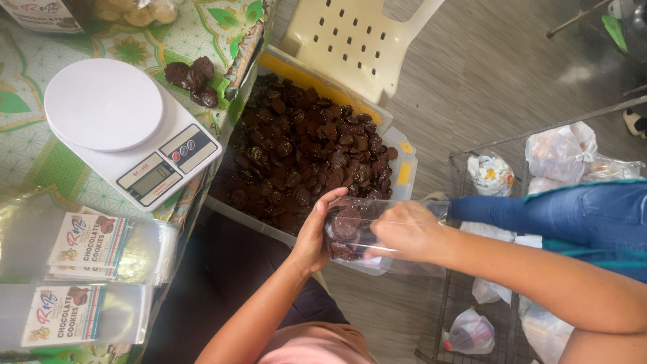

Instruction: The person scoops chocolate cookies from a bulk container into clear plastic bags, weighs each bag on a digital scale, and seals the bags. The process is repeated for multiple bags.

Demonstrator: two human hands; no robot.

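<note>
My left hand [314,232] cups the closed end of a clear plastic bag [377,232] with several dark chocolate cookies inside it. My right hand [404,230] reaches into the bag's open side, fingers closed around cookies; the bag wall blurs them. Both hands hover over the near edge of a large clear bin [397,176] heaped with chocolate cookies [303,148].
A white kitchen scale [128,128] stands on the patterned tablecloth [27,155] at left, with a few loose cookies [194,79] beyond it. Stacks of labelled clear bags [87,246] lie near me. A cream plastic chair [350,40] and a wire basket [465,168] of knotted bags stand to the right.
</note>
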